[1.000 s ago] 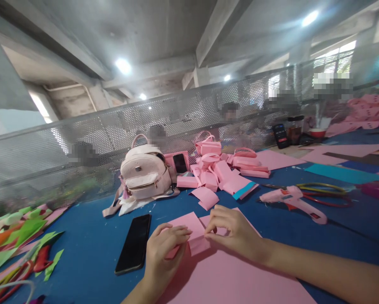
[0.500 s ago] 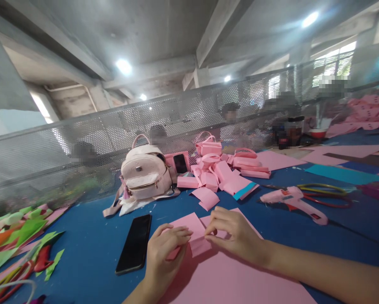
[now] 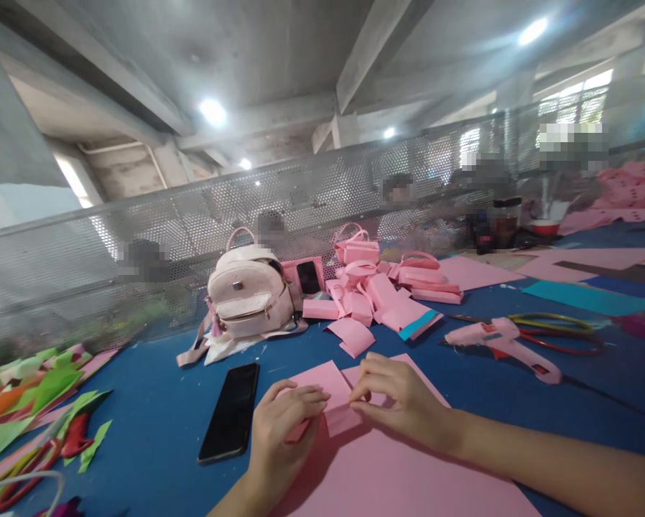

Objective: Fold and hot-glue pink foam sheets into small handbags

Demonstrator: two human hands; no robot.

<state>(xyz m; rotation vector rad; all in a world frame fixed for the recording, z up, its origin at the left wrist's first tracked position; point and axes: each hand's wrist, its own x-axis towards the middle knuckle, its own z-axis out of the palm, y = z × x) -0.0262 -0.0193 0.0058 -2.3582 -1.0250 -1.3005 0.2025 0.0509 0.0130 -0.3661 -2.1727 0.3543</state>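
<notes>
A folded piece of pink paper (image 3: pixel 337 409) lies over a larger pink sheet (image 3: pixel 398 474) in front of me. My left hand (image 3: pixel 287 424) is closed on the left side of the folded piece, its fingers curled over the paper. At the piece's right edge, my right hand (image 3: pixel 403 398) pinches the paper between thumb and fingertips. Both hands rest low over the sheet, a short gap apart. Part of the folded piece is hidden under the left fingers. A black phone (image 3: pixel 230 413) lies just left of my left hand.
Beyond stand a pale pink backpack (image 3: pixel 250 294) and a heap of folded pink paper pieces (image 3: pixel 355 287). A pink glue gun (image 3: pixel 503 345) with its cord lies at right, near scissors (image 3: pixel 559 327). Green scraps (image 3: pixel 53 391) and red-handled scissors (image 3: pixel 31 467) lie left. A perforated metal screen (image 3: pixel 193 215) runs behind.
The whole view has shifted very slightly. Both hands keep their hold on the folded pink paper, with no clear movement.
</notes>
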